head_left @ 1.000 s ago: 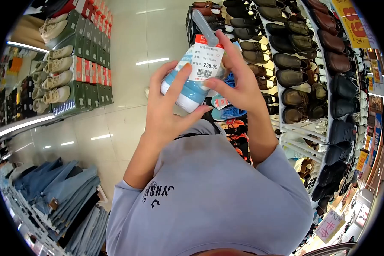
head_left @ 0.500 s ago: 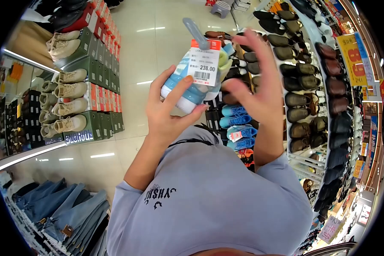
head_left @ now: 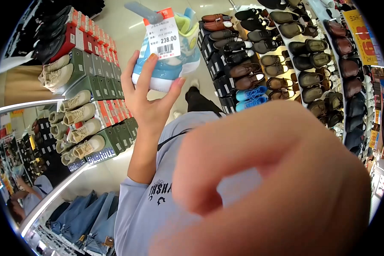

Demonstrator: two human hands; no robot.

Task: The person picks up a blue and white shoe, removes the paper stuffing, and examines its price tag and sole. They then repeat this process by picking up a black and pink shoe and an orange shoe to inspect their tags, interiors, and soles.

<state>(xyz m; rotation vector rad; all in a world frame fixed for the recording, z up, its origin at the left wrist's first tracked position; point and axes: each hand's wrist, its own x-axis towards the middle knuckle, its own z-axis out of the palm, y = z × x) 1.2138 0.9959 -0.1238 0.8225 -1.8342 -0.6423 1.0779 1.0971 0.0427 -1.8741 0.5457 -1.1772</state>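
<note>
My left hand point(head_left: 151, 91) grips a light blue and white sneaker point(head_left: 160, 79) with a pale green lining, fingers spread along its sole and side. A price tag point(head_left: 163, 38) reading 238.00 lies against the shoe, below a grey-blue plastic strip point(head_left: 143, 12). Large and blurred, my right hand point(head_left: 277, 170) is close to the camera, in front of the grey shirt. Its index finger and thumb curl toward each other around a small gap, and nothing shows between them.
Racks of dark and brown shoes point(head_left: 309, 45) stand on the right, with blue sneakers point(head_left: 251, 98) lower down. Stacked shoeboxes point(head_left: 91, 64) topped by beige shoes point(head_left: 87, 145) are on the left. Folded jeans point(head_left: 79, 219) lie at lower left, near a mirror point(head_left: 19, 149).
My right hand has left the shoe's side and come toward the camera, its fingers curling. The left hand and sneaker have shifted up and left in view as the view turned.
</note>
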